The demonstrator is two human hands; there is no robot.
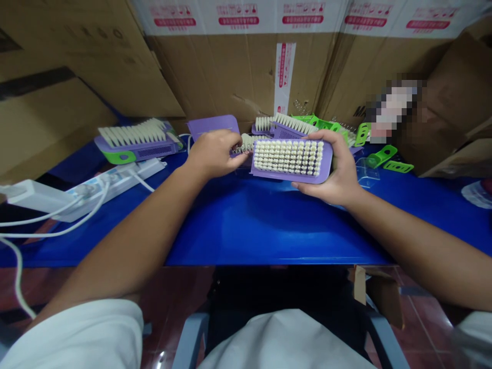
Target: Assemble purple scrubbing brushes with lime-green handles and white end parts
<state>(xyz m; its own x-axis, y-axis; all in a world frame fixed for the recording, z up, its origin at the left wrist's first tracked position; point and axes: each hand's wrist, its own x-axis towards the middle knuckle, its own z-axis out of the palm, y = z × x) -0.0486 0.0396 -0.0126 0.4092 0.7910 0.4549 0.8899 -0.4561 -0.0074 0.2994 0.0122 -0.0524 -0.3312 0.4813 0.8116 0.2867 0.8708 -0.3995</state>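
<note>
My right hand (338, 166) grips a purple scrub brush head (289, 159) by its right end, with the rows of white bristles facing me. Just left of the brush head, my left hand (217, 152) is closed in a pinch on what looks like a small metal spring (239, 148). A flat purple plate (215, 124) lies behind my left hand. Behind the held brush head, more purple brush heads (294, 125) with white bristles lie in a pile, partly hidden.
A purple and green brush (138, 143) rests at the left, behind a white power strip (111, 187) with cables. Green plastic parts (384, 155) and a clear plastic piece (367, 173) lie at the right on the blue table (246, 225). Cardboard boxes (238, 72) line the back.
</note>
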